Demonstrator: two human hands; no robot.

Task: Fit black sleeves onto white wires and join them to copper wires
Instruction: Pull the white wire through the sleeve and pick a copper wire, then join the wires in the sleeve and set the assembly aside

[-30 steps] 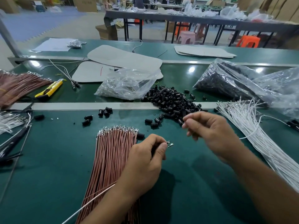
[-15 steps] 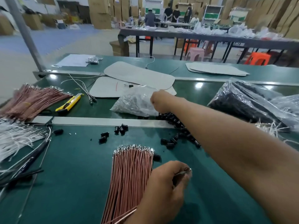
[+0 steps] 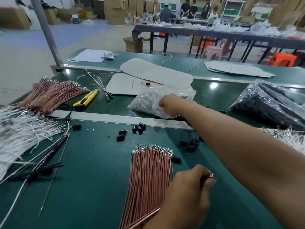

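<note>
left hand (image 3: 189, 192) near, pinches copper wire (image 3: 211, 176) tip | right hand (image 3: 167, 104) far, fingers curled on clear bag (image 3: 145, 103) | risk: forearm sweeps black sleeves (image 3: 139, 128), scatter

Factory assembly hall: green workbenches (image 3: 92, 187), stacked cartons (image 3: 115, 12).

One view only: head-worn wide-angle, facing forward and tilted down over the dark green workbench top (image 3: 92, 187) from its near edge. Closest to the lens, lower right: left hand (image 3: 186, 197) pinching a thin copper-coloured wire (image 3: 149, 213). Right forearm cuts across to the right hand (image 3: 170, 104), which grips a crumpled clear plastic bag (image 3: 145, 103) mid-frame. Upper frame reaches far into the hall: long grey table (image 3: 214, 33), stacked brown cardboard boxes (image 3: 115, 10). Grey metal post (image 3: 46, 32) slants at upper left.
</note>
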